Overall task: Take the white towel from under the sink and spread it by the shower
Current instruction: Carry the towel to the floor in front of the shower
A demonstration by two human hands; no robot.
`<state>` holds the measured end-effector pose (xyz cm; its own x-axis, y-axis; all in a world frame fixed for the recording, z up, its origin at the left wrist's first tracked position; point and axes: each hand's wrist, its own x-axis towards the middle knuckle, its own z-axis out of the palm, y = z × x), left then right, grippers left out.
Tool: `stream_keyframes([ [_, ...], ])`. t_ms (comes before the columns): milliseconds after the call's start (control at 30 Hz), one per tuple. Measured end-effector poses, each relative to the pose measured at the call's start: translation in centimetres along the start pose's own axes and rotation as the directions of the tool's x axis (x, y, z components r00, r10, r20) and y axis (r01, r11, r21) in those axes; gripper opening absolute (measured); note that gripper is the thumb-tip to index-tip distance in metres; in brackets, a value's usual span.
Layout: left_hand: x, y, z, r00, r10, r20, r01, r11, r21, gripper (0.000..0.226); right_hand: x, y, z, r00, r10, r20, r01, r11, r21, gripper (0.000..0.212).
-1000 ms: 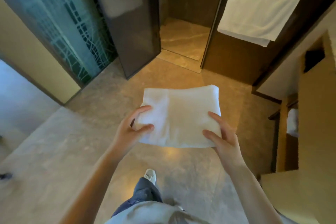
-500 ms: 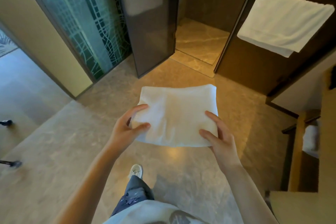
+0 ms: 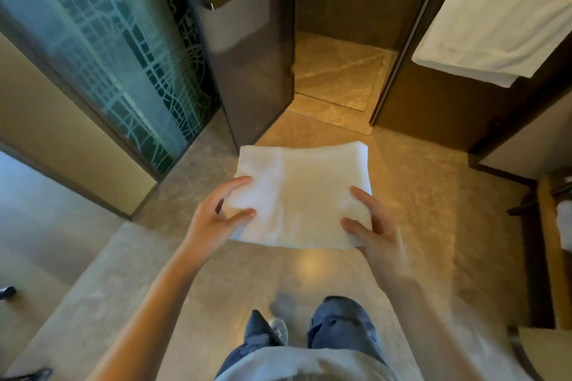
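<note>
A folded white towel [image 3: 301, 193] is held flat in the air above the stone floor, in front of me. My left hand [image 3: 213, 219] pinches its near left corner, thumb on top. My right hand [image 3: 376, 237] grips its near right corner the same way. The shower [image 3: 339, 71] stands straight ahead with its dark glass door [image 3: 247, 49] swung open. Its marble floor and raised threshold lie a short step beyond the towel's far edge.
A second white towel [image 3: 495, 28] hangs on the dark panel right of the shower. A patterned glass wall [image 3: 102, 49] runs along the left. A wooden vanity [image 3: 554, 257] with a shelf stands at the right edge. My legs and shoe show below.
I have walked closer to the shower; its opening and the hanging towel now appear larger and nearer. Both hands keep the same hold on the folded towel.
</note>
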<state>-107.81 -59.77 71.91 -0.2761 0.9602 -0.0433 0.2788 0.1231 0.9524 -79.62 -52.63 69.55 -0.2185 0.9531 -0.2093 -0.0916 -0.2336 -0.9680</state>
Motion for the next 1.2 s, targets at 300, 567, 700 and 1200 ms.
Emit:
stream_keyframes([
  [300, 12.0, -2.4, -1.8, 0.996, -0.048, 0.076, 0.053, 0.997, -0.061, 0.052, 10.5, -1.1, 3.3, 0.996, 0.027, -0.087, -0.033, 0.997, -0.07, 0.054],
  [567, 25.8, -0.6, -1.6, 0.994, -0.093, 0.065, 0.101, 0.987, -0.123, 0.048, 25.0, -3.9, 4.3, 0.998, 0.055, -0.04, -0.058, 0.995, -0.076, 0.051],
  [700, 32.7, 0.3, -1.9, 0.991, -0.11, 0.07, 0.118, 0.986, -0.121, 0.049, 31.4, -5.7, 4.7, 0.997, 0.053, -0.063, -0.059, 0.994, -0.097, 0.05],
  [1200, 55.9, -3.9, 0.3, 0.945, -0.133, 0.298, 0.153, 0.987, -0.044, 0.053, 47.5, -5.2, 6.6, 0.946, 0.113, -0.303, -0.129, 0.991, -0.032, 0.052],
])
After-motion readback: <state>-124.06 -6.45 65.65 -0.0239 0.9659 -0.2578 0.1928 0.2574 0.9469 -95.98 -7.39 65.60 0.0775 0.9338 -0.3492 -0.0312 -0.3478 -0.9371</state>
